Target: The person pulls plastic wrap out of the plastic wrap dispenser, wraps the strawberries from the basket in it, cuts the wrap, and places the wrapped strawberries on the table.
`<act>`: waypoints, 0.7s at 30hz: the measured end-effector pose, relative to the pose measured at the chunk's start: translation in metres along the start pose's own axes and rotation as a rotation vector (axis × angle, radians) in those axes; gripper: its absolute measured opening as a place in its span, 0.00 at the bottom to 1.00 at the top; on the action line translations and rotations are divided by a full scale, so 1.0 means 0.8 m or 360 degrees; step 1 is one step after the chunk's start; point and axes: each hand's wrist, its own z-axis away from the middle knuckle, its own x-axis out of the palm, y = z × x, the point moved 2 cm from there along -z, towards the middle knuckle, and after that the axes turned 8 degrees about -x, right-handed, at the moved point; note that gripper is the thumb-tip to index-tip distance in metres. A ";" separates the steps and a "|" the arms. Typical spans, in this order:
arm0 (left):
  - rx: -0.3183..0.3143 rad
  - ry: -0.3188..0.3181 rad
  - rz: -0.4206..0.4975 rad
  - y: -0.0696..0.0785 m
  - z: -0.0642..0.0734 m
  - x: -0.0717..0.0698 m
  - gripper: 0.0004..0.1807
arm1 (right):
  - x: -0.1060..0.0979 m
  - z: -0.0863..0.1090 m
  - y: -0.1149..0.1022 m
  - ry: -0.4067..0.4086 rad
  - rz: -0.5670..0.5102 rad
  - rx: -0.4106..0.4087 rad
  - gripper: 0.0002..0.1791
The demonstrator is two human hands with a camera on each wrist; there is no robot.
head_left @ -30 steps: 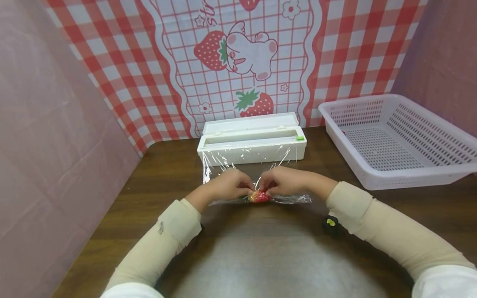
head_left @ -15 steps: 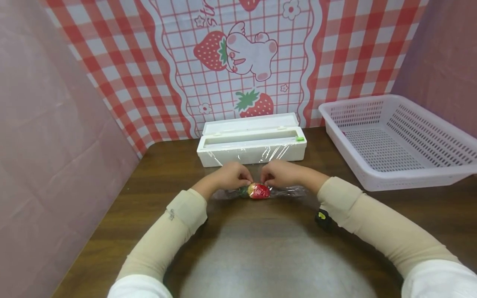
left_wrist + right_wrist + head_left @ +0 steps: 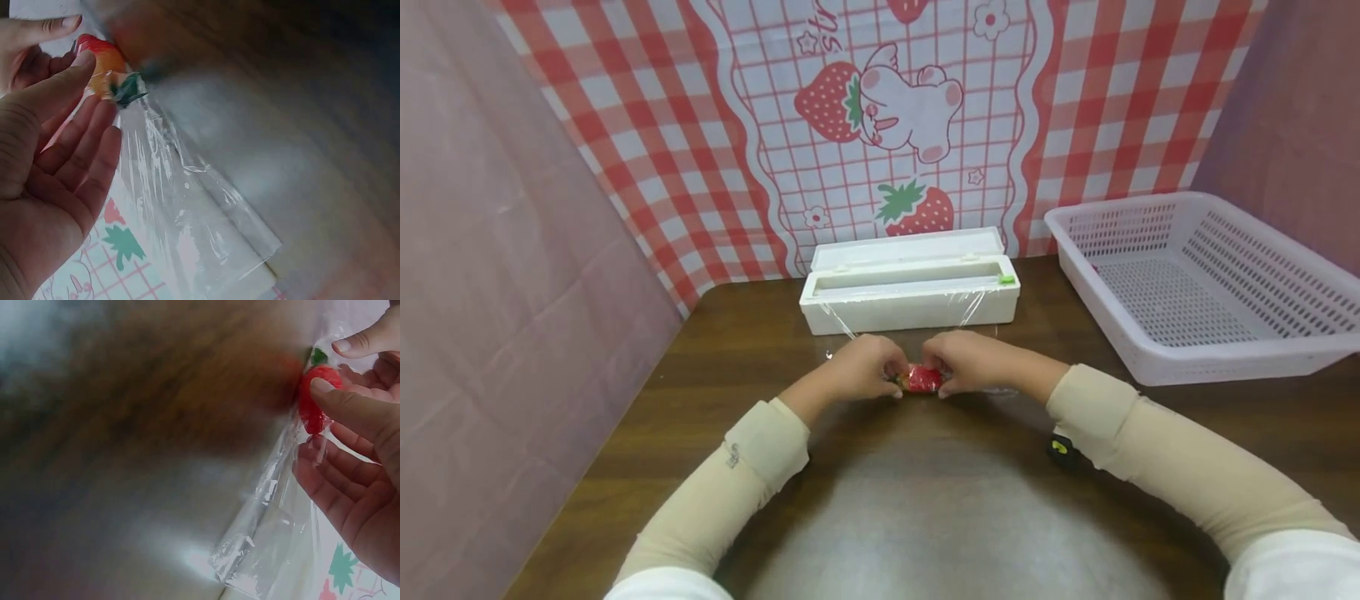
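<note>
A red strawberry with a yellow-orange end and green leaves lies on the table in clear plastic wrap. My left hand holds its leafy end between thumb and fingers. On the other end, my right hand grips the red tip, the thumb pressed on it in the right wrist view. Loose film trails out sideways past both hands. More of the film runs from the strawberry back to a long white wrap box, whose lid stands open.
At the back right stands a white perforated basket. A small green piece sits at the right end of the box's rim. Behind the brown table hangs a red-checked strawberry cloth.
The strawberry has turned, and its visible face went from yellow and red to mostly red. Both hands moved forward a little, then back, with their fingers again around its ends.
</note>
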 end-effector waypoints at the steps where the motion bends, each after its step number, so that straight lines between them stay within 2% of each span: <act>1: -0.0011 -0.0013 -0.0034 0.000 -0.001 0.002 0.13 | 0.002 -0.001 0.002 -0.0007 -0.0005 0.0009 0.19; 5: -0.0028 -0.0032 -0.0126 0.003 -0.006 0.003 0.14 | 0.006 -0.005 0.010 -0.0023 -0.0058 0.0057 0.17; 8: -0.0027 -0.0007 -0.0124 0.000 -0.011 0.002 0.12 | 0.004 -0.006 0.016 -0.0011 -0.0112 0.0089 0.13; 11: -0.0013 -0.0007 -0.0053 -0.006 -0.017 -0.001 0.08 | 0.000 -0.006 0.022 0.0011 -0.0162 0.0085 0.09; 14: -0.0024 -0.0055 0.0052 -0.013 -0.025 -0.006 0.05 | -0.003 -0.006 0.028 0.0047 -0.0194 0.0030 0.05; 17: -0.0080 -0.0120 0.0136 -0.019 -0.033 -0.011 0.06 | -0.004 -0.008 0.037 0.0084 -0.0202 -0.0023 0.02; 21: -0.0183 -0.0176 0.0219 -0.027 -0.043 -0.016 0.07 | -0.003 -0.012 0.050 0.0140 -0.0292 -0.0003 0.04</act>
